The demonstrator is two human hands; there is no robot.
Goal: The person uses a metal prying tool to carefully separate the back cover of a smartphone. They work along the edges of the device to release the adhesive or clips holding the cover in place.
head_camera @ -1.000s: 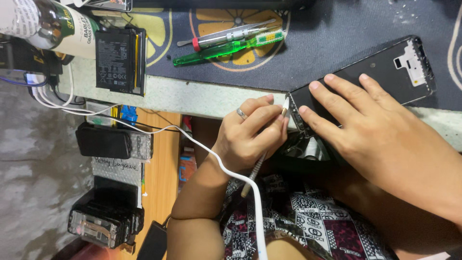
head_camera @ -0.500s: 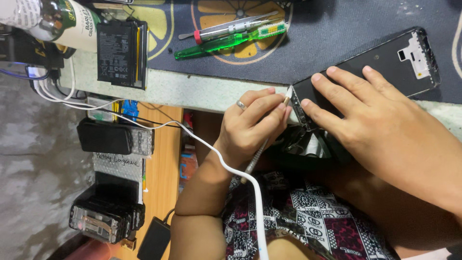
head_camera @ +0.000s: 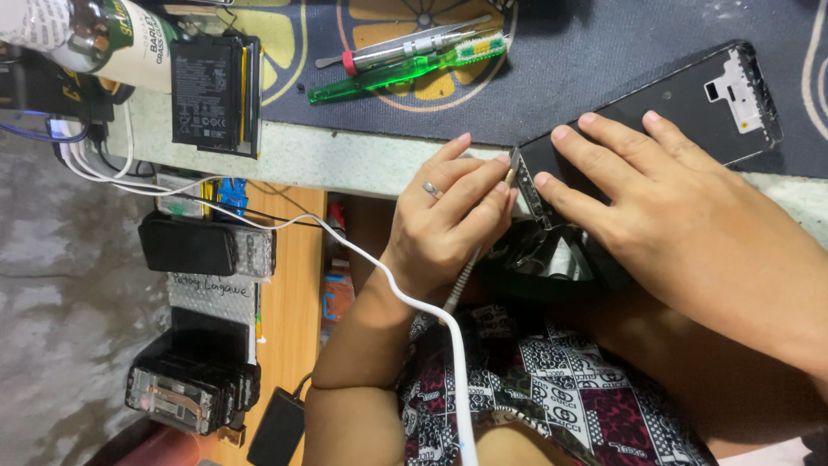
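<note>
Seemingly, everything below comes from the single head view, which looks down over the bench edge onto both hands.

1. The black phone frame [head_camera: 690,103] lies flat, back open, half on the dark blue mat [head_camera: 586,52] and with one short end jutting past the pale bench edge [head_camera: 345,160]. That overhang puts the end within reach of both hands from the lap side.
2. The right hand [head_camera: 681,224] lies palm down on the frame, fingers spread wide and flat across its nearer end. It grips nothing; by my reading the pressing weight pins the frame so that it cannot slide.
3. The left hand [head_camera: 444,224] is closed narrowly around a thin metal tool [head_camera: 461,280], held like a pen. The shaft trails back toward the wrist, and the fingertips crowd against the frame's end, where the tip meets it; the tip itself is too small to make out.
4. The left forearm rises from the lap with the wrist bent inward, and a ring shows on one finger. The right forearm comes in from the right, low and nearly level.
5. A white cable [head_camera: 405,298] drapes over the left wrist.
6. A green toothbrush [head_camera: 397,69] lies farther back on the mat, well apart from both hands, and a loose black battery [head_camera: 207,95] sits off to the left.
</note>
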